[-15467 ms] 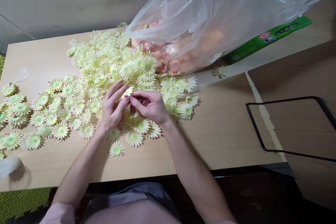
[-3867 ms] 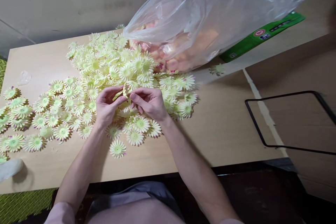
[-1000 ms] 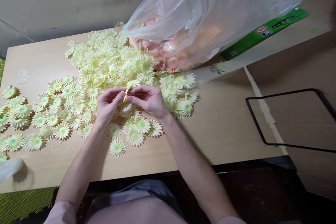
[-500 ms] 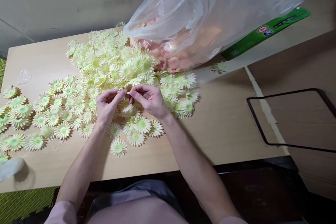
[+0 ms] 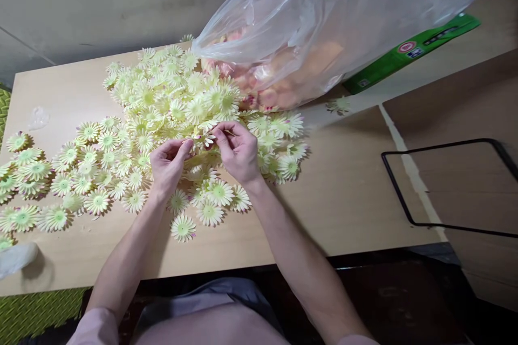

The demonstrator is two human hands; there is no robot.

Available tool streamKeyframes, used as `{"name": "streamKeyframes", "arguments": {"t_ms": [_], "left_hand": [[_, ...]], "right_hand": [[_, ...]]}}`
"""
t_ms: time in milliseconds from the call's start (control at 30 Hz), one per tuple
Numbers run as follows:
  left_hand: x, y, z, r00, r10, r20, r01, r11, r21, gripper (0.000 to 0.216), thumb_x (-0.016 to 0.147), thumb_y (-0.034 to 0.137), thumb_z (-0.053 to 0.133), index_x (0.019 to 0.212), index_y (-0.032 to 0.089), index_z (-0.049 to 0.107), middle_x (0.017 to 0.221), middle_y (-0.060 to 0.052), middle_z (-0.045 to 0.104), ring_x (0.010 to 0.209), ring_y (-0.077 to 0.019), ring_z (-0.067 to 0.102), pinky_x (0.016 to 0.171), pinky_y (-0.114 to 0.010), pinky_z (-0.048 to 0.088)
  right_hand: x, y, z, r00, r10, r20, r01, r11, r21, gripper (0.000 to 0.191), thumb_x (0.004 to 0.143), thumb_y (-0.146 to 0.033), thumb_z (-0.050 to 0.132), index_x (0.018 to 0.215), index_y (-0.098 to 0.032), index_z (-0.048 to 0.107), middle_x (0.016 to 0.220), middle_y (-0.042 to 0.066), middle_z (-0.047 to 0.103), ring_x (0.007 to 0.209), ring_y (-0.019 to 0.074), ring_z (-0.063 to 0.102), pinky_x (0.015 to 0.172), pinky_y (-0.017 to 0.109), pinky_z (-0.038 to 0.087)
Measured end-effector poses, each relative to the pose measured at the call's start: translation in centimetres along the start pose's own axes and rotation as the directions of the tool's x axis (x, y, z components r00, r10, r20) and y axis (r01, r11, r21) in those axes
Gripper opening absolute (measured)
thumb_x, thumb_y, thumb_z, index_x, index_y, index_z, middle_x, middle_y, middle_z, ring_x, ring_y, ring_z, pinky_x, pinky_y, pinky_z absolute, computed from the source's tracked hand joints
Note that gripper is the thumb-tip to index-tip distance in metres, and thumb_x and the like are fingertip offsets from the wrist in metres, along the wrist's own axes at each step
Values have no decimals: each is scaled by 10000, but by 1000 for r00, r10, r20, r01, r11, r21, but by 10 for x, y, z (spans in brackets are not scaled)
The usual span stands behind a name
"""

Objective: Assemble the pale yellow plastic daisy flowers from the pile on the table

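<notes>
A large heap of pale yellow artificial flowers (image 5: pixel 174 91) with green centres lies under and around both hands. My left hand (image 5: pixel 168 166) is closed in a pinch, thumb against forefinger, on the edge of a small pale artificial flower piece (image 5: pixel 197 143). To its right, my right hand (image 5: pixel 238 155) pinches at pale petals with thumb and forefinger, a little above the pile. The fingertips partly hide what each hand holds. Below the hands, several single flowers (image 5: pixel 210 211) lie flat on the table.
Behind the heap stands a clear plastic bag (image 5: pixel 291 48) with pink and orange flowers inside. Beside it lies a green package (image 5: pixel 413 54). A black wire frame (image 5: pixel 441 145) is at the right. A whitish object (image 5: pixel 18 260) sits at the table's (image 5: pixel 324 205) left front corner.
My hands have drawn apart from a close pinch together. My right hand has moved slightly up and right, and pale petals now show between the hands.
</notes>
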State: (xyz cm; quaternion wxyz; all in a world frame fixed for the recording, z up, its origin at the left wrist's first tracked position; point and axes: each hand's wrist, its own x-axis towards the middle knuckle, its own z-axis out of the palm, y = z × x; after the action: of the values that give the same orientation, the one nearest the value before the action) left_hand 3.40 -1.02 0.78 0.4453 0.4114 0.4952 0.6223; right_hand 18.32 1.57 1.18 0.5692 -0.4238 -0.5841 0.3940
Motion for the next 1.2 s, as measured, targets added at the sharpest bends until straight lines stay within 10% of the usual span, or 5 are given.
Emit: {"name": "streamKeyframes", "arguments": {"t_ms": [433,700,900,1200], "left_hand": [[-3,3,4,1000,-6,3,6,1000,-6,248,708,399,799,787,171,743,719,-15,729,635,-108,687,654,-254,601],[0,2,1,999,1,-50,-2,1000,-7,230,699,385,808,780,177,747,754,-22,742,630,-103,681,628,-246,590],[-1,3,2,998,41,-40,-40,999,14,193,692,354,820,772,191,754,754,-24,743,637,-100,679,632,-233,587],[-2,2,4,1000,10,-20,-10,1000,0,230,703,383,808,794,181,745,748,-21,736,635,-103,679,644,-246,601]], "right_hand": [[-1,-1,5,986,-86,-145,70,991,-112,240,922,-437,566,880,-202,590,843,49,643,743,151,622,648,276,522],[-1,-3,2,997,59,45,-63,994,94,255,875,-475,627,923,-225,616,779,20,661,688,145,651,661,296,580],[-3,-8,3,992,-99,83,100,995,-4,355,646,-444,848,878,-215,707,969,59,642,875,187,653,761,333,607],[1,-4,0,998,-63,-32,63,998,-5,167,838,-380,700,802,-217,709,879,51,672,848,178,645,730,329,576]]}}
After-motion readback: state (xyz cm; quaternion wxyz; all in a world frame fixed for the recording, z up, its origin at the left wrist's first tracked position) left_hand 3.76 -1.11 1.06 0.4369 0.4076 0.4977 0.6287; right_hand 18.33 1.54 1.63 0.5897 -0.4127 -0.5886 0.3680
